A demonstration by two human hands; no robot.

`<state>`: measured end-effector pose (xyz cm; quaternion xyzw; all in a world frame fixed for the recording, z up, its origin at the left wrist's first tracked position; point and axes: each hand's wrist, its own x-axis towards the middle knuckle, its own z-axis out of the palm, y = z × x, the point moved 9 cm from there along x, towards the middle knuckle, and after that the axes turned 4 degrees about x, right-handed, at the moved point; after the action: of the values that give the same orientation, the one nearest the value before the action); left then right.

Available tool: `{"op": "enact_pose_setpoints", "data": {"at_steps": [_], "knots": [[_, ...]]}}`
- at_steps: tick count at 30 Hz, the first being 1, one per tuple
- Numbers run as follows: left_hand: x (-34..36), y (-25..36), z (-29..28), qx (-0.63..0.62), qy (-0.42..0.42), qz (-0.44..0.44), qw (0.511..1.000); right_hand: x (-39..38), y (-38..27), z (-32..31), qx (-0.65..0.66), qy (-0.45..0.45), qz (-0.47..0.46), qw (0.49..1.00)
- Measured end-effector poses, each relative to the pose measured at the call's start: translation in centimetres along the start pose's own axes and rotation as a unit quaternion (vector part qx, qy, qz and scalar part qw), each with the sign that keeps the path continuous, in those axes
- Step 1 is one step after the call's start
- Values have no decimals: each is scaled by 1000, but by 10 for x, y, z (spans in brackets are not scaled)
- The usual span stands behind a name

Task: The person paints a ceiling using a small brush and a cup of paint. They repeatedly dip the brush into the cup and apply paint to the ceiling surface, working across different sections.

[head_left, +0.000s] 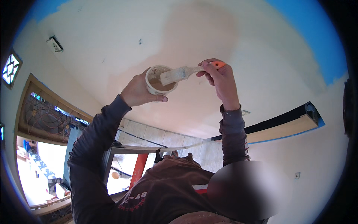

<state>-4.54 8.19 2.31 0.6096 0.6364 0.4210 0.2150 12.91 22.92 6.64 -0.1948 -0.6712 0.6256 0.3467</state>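
Gripping a small round paint cup at frame centre, the left hand wraps its side; the right hand pinches an orange-handled brush, bristles resting across the cup's rim.

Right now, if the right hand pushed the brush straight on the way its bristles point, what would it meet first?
The right hand holds the paintbrush with its bristles pointing toward the small cup in the left hand. The bristles look already over its rim, so it would likely meet the cup's brownish paint first; depth is unclear.
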Motion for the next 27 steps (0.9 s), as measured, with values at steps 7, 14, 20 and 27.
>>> {"op": "enact_pose_setpoints", "data": {"at_steps": [7,14,20,27], "knots": [[0,0,-2,-12,4,12,1000,-8,-11,1,-31,39,-28,998],[-1,5,-1,19,-12,-14,1000,-14,-22,-2,-51,62,-62,995],[-2,-1,-3,33,-15,-29,999,-16,-23,2,-89,61,-61,992],[-1,0,-9,30,15,-15,999,-20,-30,7,-68,67,-94,991]]}}
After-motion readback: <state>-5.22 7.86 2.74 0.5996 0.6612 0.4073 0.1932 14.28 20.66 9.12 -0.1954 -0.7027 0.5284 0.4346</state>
